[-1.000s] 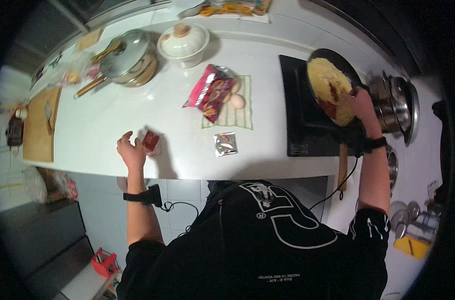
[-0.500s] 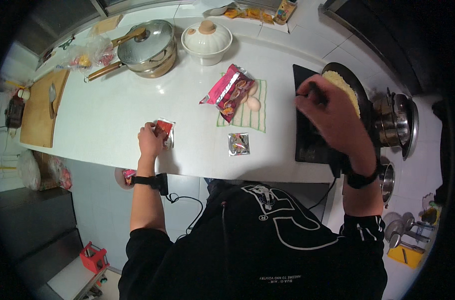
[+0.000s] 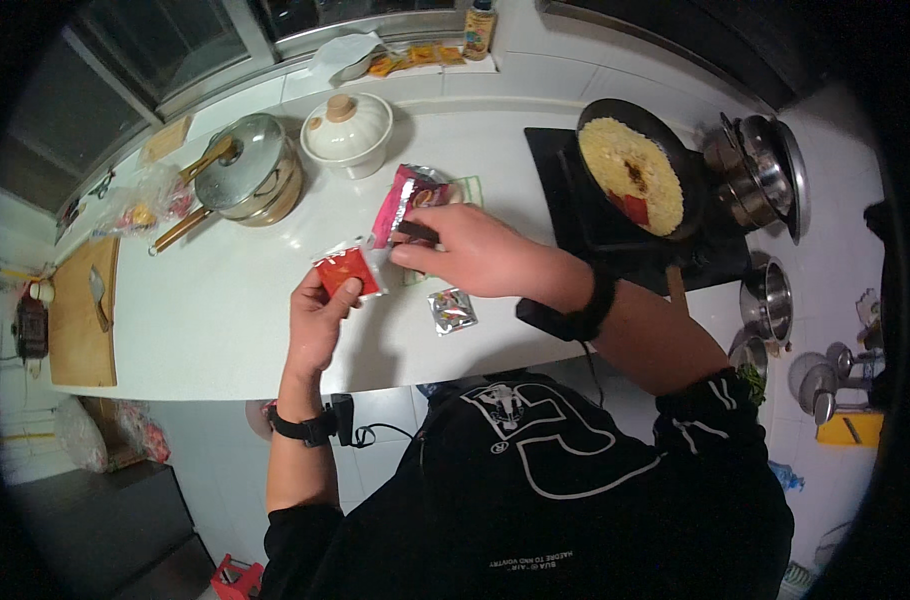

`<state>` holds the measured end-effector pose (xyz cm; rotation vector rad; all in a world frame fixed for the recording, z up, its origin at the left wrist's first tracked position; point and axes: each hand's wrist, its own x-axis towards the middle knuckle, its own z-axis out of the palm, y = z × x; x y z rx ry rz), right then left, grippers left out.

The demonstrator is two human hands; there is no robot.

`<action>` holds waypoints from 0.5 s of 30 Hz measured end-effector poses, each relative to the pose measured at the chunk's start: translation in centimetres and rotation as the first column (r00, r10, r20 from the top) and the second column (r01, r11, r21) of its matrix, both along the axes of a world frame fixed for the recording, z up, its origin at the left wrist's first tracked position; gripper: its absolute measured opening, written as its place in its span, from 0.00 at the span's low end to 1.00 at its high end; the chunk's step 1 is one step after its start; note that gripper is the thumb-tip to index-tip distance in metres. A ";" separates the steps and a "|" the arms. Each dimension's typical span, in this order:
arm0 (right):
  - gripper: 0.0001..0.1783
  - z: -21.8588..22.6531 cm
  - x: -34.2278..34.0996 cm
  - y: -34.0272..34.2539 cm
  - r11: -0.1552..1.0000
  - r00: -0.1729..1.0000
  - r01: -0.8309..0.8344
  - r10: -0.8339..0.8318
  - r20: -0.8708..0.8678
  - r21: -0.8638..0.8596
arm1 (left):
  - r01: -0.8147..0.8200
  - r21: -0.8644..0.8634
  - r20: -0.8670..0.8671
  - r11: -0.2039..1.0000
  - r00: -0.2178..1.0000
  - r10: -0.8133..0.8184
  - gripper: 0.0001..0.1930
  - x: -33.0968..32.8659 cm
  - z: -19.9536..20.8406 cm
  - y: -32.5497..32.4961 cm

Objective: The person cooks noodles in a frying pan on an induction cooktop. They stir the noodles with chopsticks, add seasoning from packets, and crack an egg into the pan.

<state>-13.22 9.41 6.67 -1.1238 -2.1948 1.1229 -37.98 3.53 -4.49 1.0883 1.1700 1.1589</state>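
My left hand (image 3: 318, 318) pinches a red and silver sachet (image 3: 347, 270), raised over the counter. Close beside it, my right hand (image 3: 455, 245) is closed around a small dark object (image 3: 415, 232) whose kind I cannot make out. Behind the right hand lies a pink and purple food bag (image 3: 412, 195) on a green-striped cloth, mostly hidden. A silver sachet (image 3: 453, 312) rests flat on the counter below the right hand. To the right, a black frying pan (image 3: 688, 165) holds a pale yellow crumbly layer (image 3: 625, 150) with a brown patch and a red patch on it.
The pan sits on a black cooktop (image 3: 555, 190). At the back left stand a lidded pot (image 3: 243, 175) and a white lidded casserole (image 3: 347, 135). A knife lies on the wooden board (image 3: 80, 330) at far left. Metal pots (image 3: 760, 165) stand right of the pan.
My right hand has moved left from over the pan to beside the sachet, still gripping the dark object. My left hand has lifted the red sachet. The view has shifted, uncovering the pan.
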 end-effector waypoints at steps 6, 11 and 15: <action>0.17 1.9 1.9 0.4 0.994 0.994 0.108 -0.108 0.003 -0.026 | 0.192 0.027 0.116 0.981 0.974 -0.194 0.14 6.4 3.9 1.2; 0.17 3.0 4.9 0.3 0.996 0.993 0.087 -0.087 0.080 -0.002 | 0.263 0.103 0.111 0.959 0.955 -0.274 0.13 9.6 5.8 2.3; 0.16 3.9 7.7 0.1 0.999 0.976 0.008 -0.019 0.218 0.050 | 0.293 0.172 0.112 0.941 0.943 -0.314 0.10 11.9 7.3 3.0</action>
